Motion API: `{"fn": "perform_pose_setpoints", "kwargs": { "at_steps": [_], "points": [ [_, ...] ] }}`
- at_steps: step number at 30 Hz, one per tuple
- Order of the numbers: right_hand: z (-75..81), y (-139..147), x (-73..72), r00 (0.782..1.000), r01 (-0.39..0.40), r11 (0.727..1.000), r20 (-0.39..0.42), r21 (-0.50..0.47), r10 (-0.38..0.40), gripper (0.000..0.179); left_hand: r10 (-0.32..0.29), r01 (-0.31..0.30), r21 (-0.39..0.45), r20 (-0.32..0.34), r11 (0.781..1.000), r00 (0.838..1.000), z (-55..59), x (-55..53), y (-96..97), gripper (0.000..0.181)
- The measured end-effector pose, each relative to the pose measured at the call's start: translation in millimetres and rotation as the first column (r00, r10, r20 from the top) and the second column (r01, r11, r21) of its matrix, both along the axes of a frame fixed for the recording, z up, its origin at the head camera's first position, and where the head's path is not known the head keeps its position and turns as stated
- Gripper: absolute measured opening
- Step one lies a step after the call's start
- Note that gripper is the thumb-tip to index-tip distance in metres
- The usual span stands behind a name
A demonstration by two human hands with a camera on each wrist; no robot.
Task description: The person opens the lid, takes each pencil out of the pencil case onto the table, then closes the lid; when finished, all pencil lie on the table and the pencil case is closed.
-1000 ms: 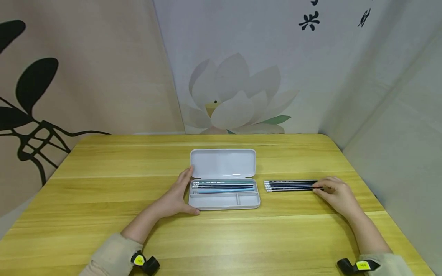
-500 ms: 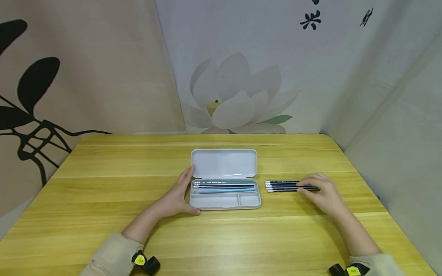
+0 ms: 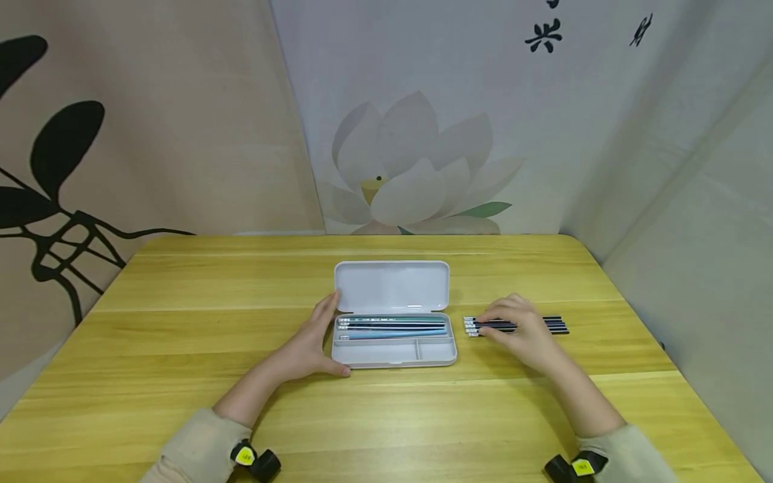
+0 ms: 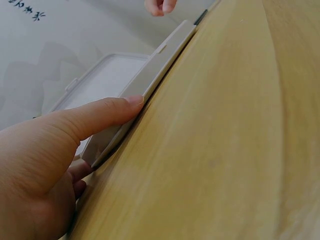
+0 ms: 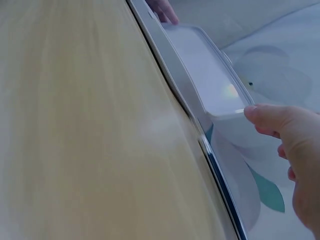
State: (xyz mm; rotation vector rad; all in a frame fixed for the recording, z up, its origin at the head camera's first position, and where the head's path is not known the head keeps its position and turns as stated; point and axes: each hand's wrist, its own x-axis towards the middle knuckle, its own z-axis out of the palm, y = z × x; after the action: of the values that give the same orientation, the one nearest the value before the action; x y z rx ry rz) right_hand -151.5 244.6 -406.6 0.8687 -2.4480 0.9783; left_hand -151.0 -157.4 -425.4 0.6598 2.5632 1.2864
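Observation:
A white pencil case (image 3: 392, 359) lies with its lid raised on the table, several pencils (image 3: 392, 327) lying in its long compartment. My left hand (image 3: 308, 345) grips the case's left end, thumb along the front wall and fingers at the back. In the left wrist view the thumb of the left hand (image 4: 65, 135) presses that wall. To the right of the case, several dark pencils (image 3: 555, 325) with white-tipped ends lie side by side. Over their left part is my right hand (image 3: 522, 332), thumb and fingers apart; in the right wrist view no pencil shows between them.
The wooden table (image 3: 386, 422) carries the case and the loose pencils. Two small compartments (image 3: 386, 350) run along the front of the case. Behind the table hangs a printed curtain (image 3: 423, 168).
My right hand has moved left along the row of dark pencils, from their right end to near their left end. The pencils stay in place. The left hand remains on the case.

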Motion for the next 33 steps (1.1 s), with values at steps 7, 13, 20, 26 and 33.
{"fn": "perform_pose_setpoints", "kwargs": {
  "at_steps": [7, 13, 20, 26, 33],
  "points": [
    [-2.4, -24.1, -6.7, 0.999, -0.037, 0.999, 0.019, 0.026, 0.036, 0.021, 0.000, 0.000, 0.000, 0.001, 1.000, 1.000, -1.3, -0.2, -0.2, 0.141],
    [-4.3, -38.1, -11.1, 0.997, -0.054, 0.998, 0.050, 0.041, 0.052, 0.022, 0.001, -0.001, 0.005, 0.005, 1.000, 1.000, -0.7, -0.1, 0.1, 0.141],
    [-8.2, -48.3, -16.7, 0.987, -0.075, 0.996, 0.145, 0.055, 0.066, 0.019, -0.003, 0.003, 0.012, 0.008, 1.000, 1.000, -0.8, -0.4, -0.1, 0.140],
    [-8.0, -55.5, -22.0, 0.975, -0.111, 0.990, 0.202, 0.085, 0.092, 0.018, -0.005, 0.005, 0.014, -0.010, 1.000, 1.000, -3.9, -1.4, -1.4, 0.141],
    [-6.3, -60.1, -29.6, 0.954, -0.183, 0.976, 0.262, 0.119, 0.147, 0.019, -0.008, 0.008, 0.017, -0.023, 1.000, 1.000, -6.4, -2.5, -1.9, 0.141]
  ]
}}
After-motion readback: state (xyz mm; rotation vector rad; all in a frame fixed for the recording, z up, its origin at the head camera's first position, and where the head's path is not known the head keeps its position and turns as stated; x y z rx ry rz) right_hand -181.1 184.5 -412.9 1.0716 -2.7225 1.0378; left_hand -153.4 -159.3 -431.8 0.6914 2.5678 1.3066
